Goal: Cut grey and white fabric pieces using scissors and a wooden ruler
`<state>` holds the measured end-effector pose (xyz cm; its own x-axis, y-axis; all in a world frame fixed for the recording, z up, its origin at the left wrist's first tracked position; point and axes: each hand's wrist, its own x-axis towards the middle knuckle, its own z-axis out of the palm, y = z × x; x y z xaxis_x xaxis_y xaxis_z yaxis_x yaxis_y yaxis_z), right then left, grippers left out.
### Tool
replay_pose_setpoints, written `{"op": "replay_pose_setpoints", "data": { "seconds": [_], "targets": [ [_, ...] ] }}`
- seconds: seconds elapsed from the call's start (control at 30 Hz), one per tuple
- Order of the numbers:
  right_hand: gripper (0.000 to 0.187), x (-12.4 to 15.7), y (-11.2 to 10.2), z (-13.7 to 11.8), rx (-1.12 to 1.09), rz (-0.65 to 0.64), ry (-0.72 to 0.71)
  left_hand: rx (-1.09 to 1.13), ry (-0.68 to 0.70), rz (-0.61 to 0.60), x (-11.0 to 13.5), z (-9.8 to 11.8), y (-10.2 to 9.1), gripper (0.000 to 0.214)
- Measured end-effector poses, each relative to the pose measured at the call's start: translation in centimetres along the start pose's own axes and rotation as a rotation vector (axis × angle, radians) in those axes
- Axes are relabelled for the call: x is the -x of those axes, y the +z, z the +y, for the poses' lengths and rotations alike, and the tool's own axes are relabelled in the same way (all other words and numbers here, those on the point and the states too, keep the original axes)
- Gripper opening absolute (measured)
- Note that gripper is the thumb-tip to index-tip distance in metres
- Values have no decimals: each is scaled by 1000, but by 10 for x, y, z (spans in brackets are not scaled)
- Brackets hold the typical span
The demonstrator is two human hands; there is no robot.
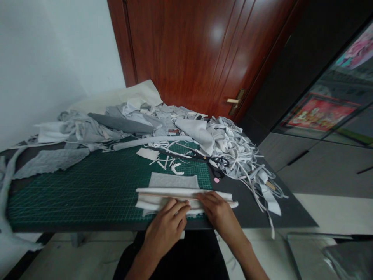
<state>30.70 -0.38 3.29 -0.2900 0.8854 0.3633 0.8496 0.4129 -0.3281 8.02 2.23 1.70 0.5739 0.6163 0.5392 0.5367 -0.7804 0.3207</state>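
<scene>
A long piece of white fabric (186, 191), its long edges curled up, lies across a smaller grey fabric piece (175, 180) near the table's front edge. Along its middle runs a thin brownish strip or stick (157, 195); which one I cannot tell. My left hand (169, 221) has its fingers bent and pressed together at the near edge of the white fabric. To the right, my right hand (217, 208) is closed over the same fabric, fingertips by the thin strip. Both thumbs are partly hidden.
A green cutting mat (87, 190) covers much of the dark table (279, 210). Black scissors (215, 161) lie beyond the fabric among white scraps (163, 163). Heaped grey cloth (84, 128) is at back left, tangled strips (233, 144) at right. A wooden door (186, 50) stands behind.
</scene>
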Motion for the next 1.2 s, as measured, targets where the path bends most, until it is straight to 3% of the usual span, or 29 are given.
{"op": "replay_pose_setpoints", "data": {
  "seconds": [0.37,0.67,1.0,1.2],
  "targets": [
    [27,-26,-8,-33,200,-135,-126,-2,-22,-18,1,4,-1,40],
    [32,-31,-14,-1,389,-176,-310,5,-34,-25,-1,9,-6,38],
    [15,-73,-4,16,468,-135,-269,12,-36,-4,-1,9,-4,33],
    [19,-73,-5,31,421,-104,-395,4,-53,-3,0,9,-6,35]
  ]
}}
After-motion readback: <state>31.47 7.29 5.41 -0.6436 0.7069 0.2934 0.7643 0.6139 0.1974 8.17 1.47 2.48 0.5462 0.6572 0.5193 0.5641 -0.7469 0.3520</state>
